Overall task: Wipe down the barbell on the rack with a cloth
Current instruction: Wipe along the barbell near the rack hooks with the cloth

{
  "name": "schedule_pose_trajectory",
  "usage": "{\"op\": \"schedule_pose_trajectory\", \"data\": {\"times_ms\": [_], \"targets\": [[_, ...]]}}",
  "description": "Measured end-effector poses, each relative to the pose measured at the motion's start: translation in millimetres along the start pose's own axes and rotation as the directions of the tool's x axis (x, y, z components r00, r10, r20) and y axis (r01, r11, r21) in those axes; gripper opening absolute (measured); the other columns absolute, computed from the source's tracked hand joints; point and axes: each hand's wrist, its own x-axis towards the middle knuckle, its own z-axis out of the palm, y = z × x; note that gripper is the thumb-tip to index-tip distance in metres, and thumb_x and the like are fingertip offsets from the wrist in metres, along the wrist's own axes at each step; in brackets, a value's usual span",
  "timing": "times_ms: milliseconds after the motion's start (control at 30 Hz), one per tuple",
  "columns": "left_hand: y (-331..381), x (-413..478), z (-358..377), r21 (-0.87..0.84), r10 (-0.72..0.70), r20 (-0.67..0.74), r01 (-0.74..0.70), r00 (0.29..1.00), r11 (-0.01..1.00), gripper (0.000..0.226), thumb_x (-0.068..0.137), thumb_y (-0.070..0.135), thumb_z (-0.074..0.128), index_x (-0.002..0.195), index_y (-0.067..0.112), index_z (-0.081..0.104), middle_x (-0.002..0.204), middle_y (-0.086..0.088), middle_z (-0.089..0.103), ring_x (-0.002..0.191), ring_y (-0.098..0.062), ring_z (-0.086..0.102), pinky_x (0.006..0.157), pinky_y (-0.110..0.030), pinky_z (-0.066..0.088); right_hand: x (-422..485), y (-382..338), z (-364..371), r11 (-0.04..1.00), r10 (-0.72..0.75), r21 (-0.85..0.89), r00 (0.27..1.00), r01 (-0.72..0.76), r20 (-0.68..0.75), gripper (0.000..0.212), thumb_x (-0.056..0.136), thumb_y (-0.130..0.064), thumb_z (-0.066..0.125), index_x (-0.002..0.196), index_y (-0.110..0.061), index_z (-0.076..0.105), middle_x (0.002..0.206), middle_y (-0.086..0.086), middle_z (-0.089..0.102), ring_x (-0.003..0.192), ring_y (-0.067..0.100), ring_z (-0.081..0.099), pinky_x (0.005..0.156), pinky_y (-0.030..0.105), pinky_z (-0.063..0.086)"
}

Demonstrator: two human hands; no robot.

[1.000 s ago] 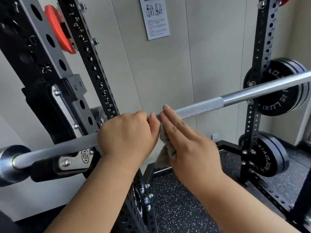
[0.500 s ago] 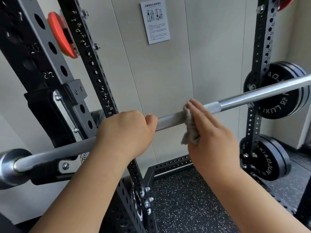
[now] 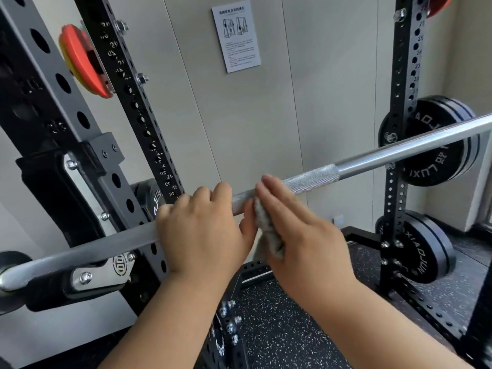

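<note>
Two bare hands work at the middle of the bar (image 3: 372, 161), which runs from the near left, where it rests in a J-hook (image 3: 101, 272), up and away to the far right. On the left, the left hand (image 3: 202, 230) is closed over the bar from above, fingers curled round its far side and knuckles up, at the point where the smooth steel gives way to the knurled section. Just to its right, and almost touching it, the right hand (image 3: 300, 235) lies flat with its fingers straight and pressed together, pinning a grey cloth (image 3: 266, 230) against the near side of the bar; the fingertips reach past the top of the bar. Part of the cloth shows between the two hands and hangs in a crumpled fold below the bar, under the right palm. How much of the cloth wraps the bar's far side cannot be told. Beyond the right hand the knurling continues a short way and then ends at smooth, shiny steel. Black rack uprights (image 3: 138, 107) with numbered holes stand at the left and far right. Black weight plates (image 3: 436, 155) hang on pegs by the right upright, behind the bar, with more lower down. An orange plate (image 3: 82, 62) sits high on the left. A printed sheet (image 3: 237, 35) is fixed to the pale wall behind. Speckled black flooring (image 3: 279, 328) lies below.
</note>
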Motion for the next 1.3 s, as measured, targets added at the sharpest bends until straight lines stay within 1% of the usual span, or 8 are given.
{"op": "schedule_pose_trajectory", "data": {"times_ms": [233, 367, 600, 700, 800, 967, 1167, 1300], "targets": [[-2, 11, 3, -0.058, 0.014, -0.033, -0.016, 0.999, 0.998, 0.063, 0.098, 0.061, 0.028, 0.063, 0.016, 0.053, 0.051, -0.007, 0.053, 0.044, -0.029, 0.049, 0.055, -0.029, 0.029, 10, 35, -17, 0.988, 0.100, -0.102, 0.980, -0.118, -0.172, 0.040, 0.101, -0.024, 0.062, 0.140, -0.020, 0.068, 0.152, -0.010, 0.060, 0.106, 0.017, 0.076, 0.067, 0.041, 0.066], [-1, 21, -9, 0.050, -0.027, 0.110, 0.021, 0.994, 0.999, 0.065, 0.090, 0.070, 0.011, 0.060, 0.018, 0.037, 0.050, 0.000, 0.039, 0.047, -0.028, 0.039, 0.051, -0.024, 0.019, 2, 5, 0, 0.996, -0.051, -0.076, 0.998, 0.049, -0.026, 0.044, 0.109, -0.028, 0.040, 0.144, -0.021, 0.066, 0.156, -0.009, 0.056, 0.084, 0.017, 0.078, 0.060, 0.035, 0.064], [-2, 32, -19, 0.025, -0.004, 0.227, -0.002, 0.974, 1.000, 0.078, 0.088, 0.072, 0.004, 0.064, 0.017, 0.054, 0.057, -0.002, 0.055, 0.053, -0.025, 0.055, 0.054, -0.030, 0.049, 24, 41, -31, 0.960, 0.201, -0.170, 0.971, -0.222, -0.131, 0.037, 0.099, -0.019, 0.068, 0.136, -0.020, 0.069, 0.156, -0.007, 0.056, 0.082, 0.024, 0.077, 0.059, 0.039, 0.063], [-1, 30, -21, 0.050, -0.002, 0.223, -0.009, 0.975, 0.999, 0.077, 0.090, 0.071, 0.003, 0.064, 0.018, 0.053, 0.057, 0.000, 0.055, 0.052, -0.024, 0.056, 0.056, -0.030, 0.052, 12, 23, -19, 0.975, 0.089, -0.198, 0.993, -0.103, -0.079, 0.045, 0.096, -0.014, 0.064, 0.141, -0.011, 0.064, 0.159, 0.000, 0.052, 0.087, 0.024, 0.076, 0.057, 0.035, 0.061], [-1, 22, -18, 0.054, -0.005, 0.146, -0.002, 0.989, 0.999, 0.071, 0.094, 0.066, 0.003, 0.067, 0.019, 0.049, 0.058, 0.002, 0.052, 0.051, -0.025, 0.054, 0.052, -0.026, 0.044, 9, 22, -21, 0.992, -0.006, -0.122, 0.999, 0.010, 0.035, 0.054, 0.090, -0.032, 0.062, 0.141, -0.017, 0.064, 0.159, -0.006, 0.050, 0.080, 0.018, 0.074, 0.056, 0.035, 0.062], [18, 13, -4, -0.068, 0.200, 0.066, -0.196, 0.978, 0.978, 0.043, 0.104, 0.043, 0.029, 0.095, 0.018, 0.064, 0.081, -0.004, 0.063, 0.068, -0.032, 0.062, 0.055, -0.033, 0.040, 25, 55, -49, 0.942, 0.259, -0.181, 0.956, -0.282, -0.139, 0.038, 0.097, -0.018, 0.068, 0.135, -0.014, 0.066, 0.153, -0.005, 0.052, 0.070, 0.027, 0.071, 0.056, 0.044, 0.062], [34, 24, -7, -0.056, 0.144, 0.090, -0.140, 0.985, 0.989, 0.046, 0.104, 0.046, 0.026, 0.075, 0.021, 0.050, 0.058, -0.006, 0.058, 0.048, -0.032, 0.057, 0.049, -0.028, 0.025, 5, 25, -32, 0.980, -0.066, -0.179, 0.992, 0.084, 0.107, 0.072, 0.083, -0.041, 0.056, 0.150, -0.014, 0.059, 0.158, -0.008, 0.052, 0.082, 0.016, 0.073, 0.060, 0.031, 0.062], [35, 29, -6, -0.050, 0.142, 0.089, -0.138, 0.986, 0.989, 0.049, 0.100, 0.048, 0.027, 0.066, 0.021, 0.050, 0.050, -0.003, 0.054, 0.040, -0.030, 0.052, 0.049, -0.023, 0.015, 19, 66, -50, 0.960, 0.174, -0.187, 0.969, -0.207, -0.175, 0.057, 0.084, -0.021, 0.083, 0.139, -0.012, 0.068, 0.152, -0.006, 0.060, 0.095, 0.023, 0.078, 0.067, 0.037, 0.065]]}}
